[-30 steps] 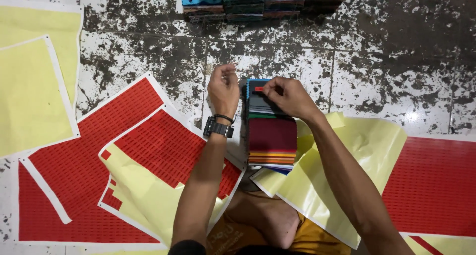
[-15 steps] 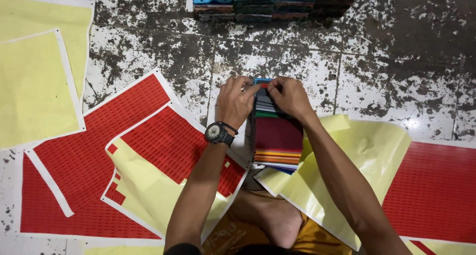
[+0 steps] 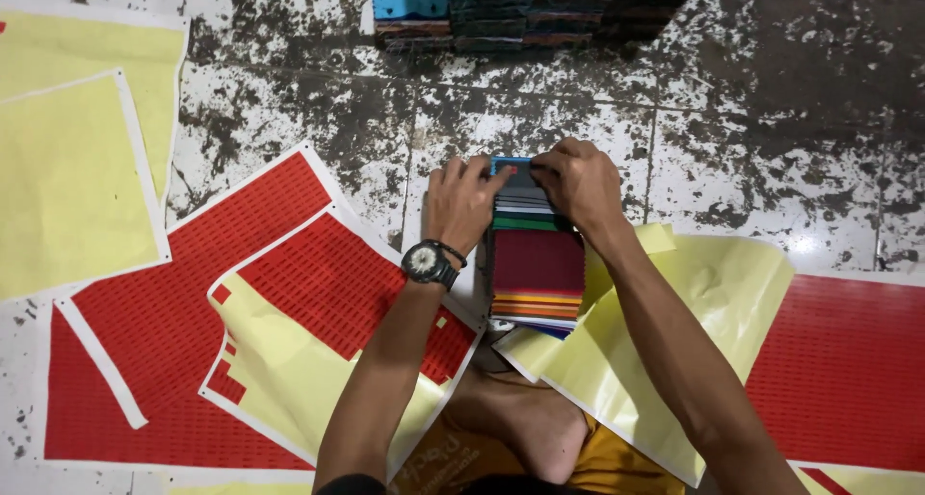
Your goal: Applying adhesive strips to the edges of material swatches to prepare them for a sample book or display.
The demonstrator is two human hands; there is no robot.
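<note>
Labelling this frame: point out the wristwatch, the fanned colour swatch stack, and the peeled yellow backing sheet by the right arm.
wristwatch (image 3: 424, 261), head view, on the dial face.
colour swatch stack (image 3: 538, 262), head view, on the dark red swatch.
yellow backing sheet (image 3: 718, 288), head view, on its bare upper right part.

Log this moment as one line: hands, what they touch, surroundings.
left hand: on far end of coloured swatch stack | right hand: pinching the same end | red sticker sheets left | yellow backing sheet right

Red label sheets (image 3: 193, 341) on yellow backing cover the floor left, another sheet (image 3: 848, 370) right
</note>
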